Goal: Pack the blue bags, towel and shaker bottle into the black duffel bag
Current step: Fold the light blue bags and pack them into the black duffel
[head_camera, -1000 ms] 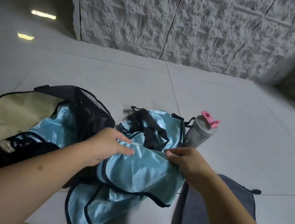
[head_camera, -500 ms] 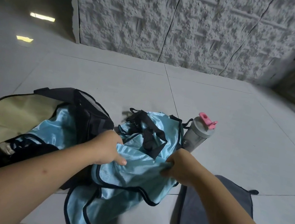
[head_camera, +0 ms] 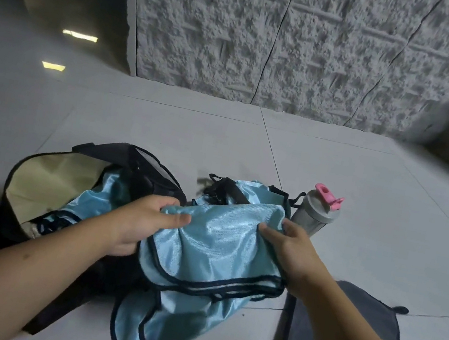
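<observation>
Pale glossy floor tiles (head_camera: 362, 200) carry everything, with thin dark grout lines and two lamp reflections at the far left.

Nearest, a dark grey towel (head_camera: 344, 334) lies flat at the lower right, soft and matte, with a bound edge and a small hanging loop at its far corner. Just left of it is the light blue bag (head_camera: 215, 246), thin satiny fabric with a fine rib, piped in dark navy, slack and folded over itself. The left hand (head_camera: 135, 226) pinches its left edge, thumb on top and fingers curled under; the right hand (head_camera: 290, 250) grips the right edge the same way.

I judge the step to be gathering this bag into a compact fold before moving it left. The cloth looks slippery, so both edges should be kept taut and level, and the loose flap trailing toward the viewer tucked under first so that it does not drag.

The black duffel bag (head_camera: 134, 163) lies open just left, its cream lining showing, with another blue bag (head_camera: 99, 192) already partly inside. Beyond, touching the held bag's black straps, a translucent grey shaker bottle (head_camera: 314, 215) with a pink flip cap stands upright. Farthest is a rough white stone-textured wall (head_camera: 298, 48).
</observation>
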Demonstrator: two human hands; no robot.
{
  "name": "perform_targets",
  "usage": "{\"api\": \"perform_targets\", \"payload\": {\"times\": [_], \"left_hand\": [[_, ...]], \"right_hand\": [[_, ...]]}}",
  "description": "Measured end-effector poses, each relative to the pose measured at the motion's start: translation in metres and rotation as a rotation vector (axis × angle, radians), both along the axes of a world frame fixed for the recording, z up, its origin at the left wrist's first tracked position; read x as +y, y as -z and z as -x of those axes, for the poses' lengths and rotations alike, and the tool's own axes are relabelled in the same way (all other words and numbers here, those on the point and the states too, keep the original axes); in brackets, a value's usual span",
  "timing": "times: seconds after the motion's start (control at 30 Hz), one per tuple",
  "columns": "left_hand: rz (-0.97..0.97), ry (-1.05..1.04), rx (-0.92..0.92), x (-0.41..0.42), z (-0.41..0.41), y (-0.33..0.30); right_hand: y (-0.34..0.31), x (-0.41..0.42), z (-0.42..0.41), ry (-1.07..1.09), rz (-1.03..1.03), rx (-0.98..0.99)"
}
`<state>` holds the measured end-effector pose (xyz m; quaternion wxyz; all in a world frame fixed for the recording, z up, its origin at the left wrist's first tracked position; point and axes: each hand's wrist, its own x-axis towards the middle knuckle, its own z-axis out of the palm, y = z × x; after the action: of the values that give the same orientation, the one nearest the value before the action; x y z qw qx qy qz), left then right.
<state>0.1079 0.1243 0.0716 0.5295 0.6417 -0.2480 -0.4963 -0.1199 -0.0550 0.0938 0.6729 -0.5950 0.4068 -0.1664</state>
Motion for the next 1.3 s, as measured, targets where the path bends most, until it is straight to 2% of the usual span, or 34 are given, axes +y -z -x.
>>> {"api": "perform_targets", "payload": {"times": [0.3, 0.53, 0.63, 0.77, 0.83, 0.9, 1.07, 1.23, 1.3], "left_hand": [[0.073, -0.237, 0.108, 0.046, -0.045, -0.007], [0.018, -0.453, 0.031, 0.085, -0.109, -0.018], [-0.047, -0.556, 0.096, 0.106, -0.125, -0.001], [-0.069, -0.655, 0.148, 0.113, -0.137, 0.022], [-0.139, -0.686, 0.055, 0.113, -0.145, 0.028], [-0.291, -0.639, -0.098, 0.116, -0.151, 0.032], [-0.66, -0.346, -0.586, 0.126, -0.158, 0.035], [-0.799, -0.043, -1.025, 0.111, -0.144, 0.024], [-0.765, -0.015, -1.182, 0.098, -0.133, 0.021]], "right_hand": [[-0.024, 0.015, -0.095, -0.081, 0.11, 0.018], [-0.046, 0.034, -0.181, -0.255, 0.02, 0.02], [-0.038, 0.051, -0.218, -0.325, 0.146, 0.129], [-0.025, 0.067, -0.257, -0.258, 0.267, 0.207], [-0.019, 0.075, -0.273, -0.258, 0.3, 0.251], [-0.01, 0.081, -0.284, -0.298, 0.348, 0.304], [0.015, 0.106, -0.3, -0.443, 0.533, 0.542], [0.022, 0.11, -0.308, -0.659, 0.776, 0.74], [0.019, 0.114, -0.309, -0.736, 0.791, 0.783]]}}
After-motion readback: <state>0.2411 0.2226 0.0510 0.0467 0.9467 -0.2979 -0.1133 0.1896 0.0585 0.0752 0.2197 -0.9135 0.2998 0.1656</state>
